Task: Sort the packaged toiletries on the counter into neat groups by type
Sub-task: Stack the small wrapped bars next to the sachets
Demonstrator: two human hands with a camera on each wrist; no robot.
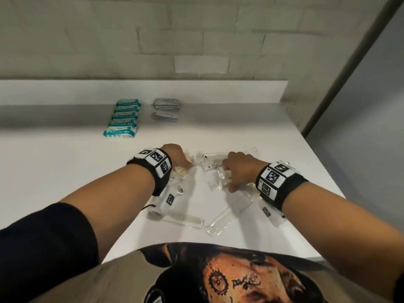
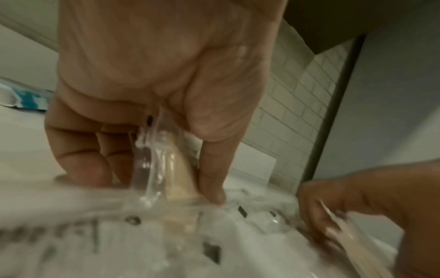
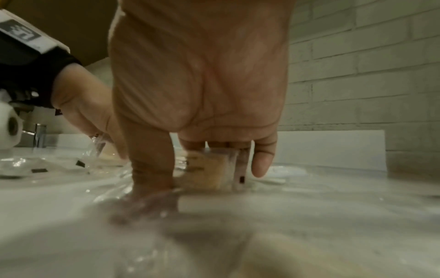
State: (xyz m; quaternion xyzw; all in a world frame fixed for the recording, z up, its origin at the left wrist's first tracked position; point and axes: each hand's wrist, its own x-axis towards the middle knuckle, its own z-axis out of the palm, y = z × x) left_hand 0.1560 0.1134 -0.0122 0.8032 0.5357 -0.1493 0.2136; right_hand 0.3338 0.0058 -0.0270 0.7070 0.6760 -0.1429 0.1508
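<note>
Clear-wrapped toiletries lie scattered in the middle of the white counter (image 1: 65, 167). My left hand (image 1: 177, 158) (image 2: 154, 180) pinches a clear packet with a beige item (image 2: 176, 169) between thumb and fingers, just above the pile. My right hand (image 1: 231, 171) (image 3: 202, 169) grips another clear-wrapped beige item (image 3: 212, 169) (image 1: 225, 178) between thumb and fingers, low on the counter. Wrapped white combs lie near the front (image 1: 185, 219) and beyond my right hand (image 1: 215, 156). A row of teal packs (image 1: 122, 119) and a stack of grey sachets (image 1: 166, 109) stand grouped at the back.
A raised white ledge (image 1: 218, 90) and a brick wall (image 1: 196, 36) close off the back. The counter's right edge (image 1: 323, 167) runs diagonally beside a grey panel (image 1: 371, 106). A long clear packet (image 1: 218, 224) lies near the front edge.
</note>
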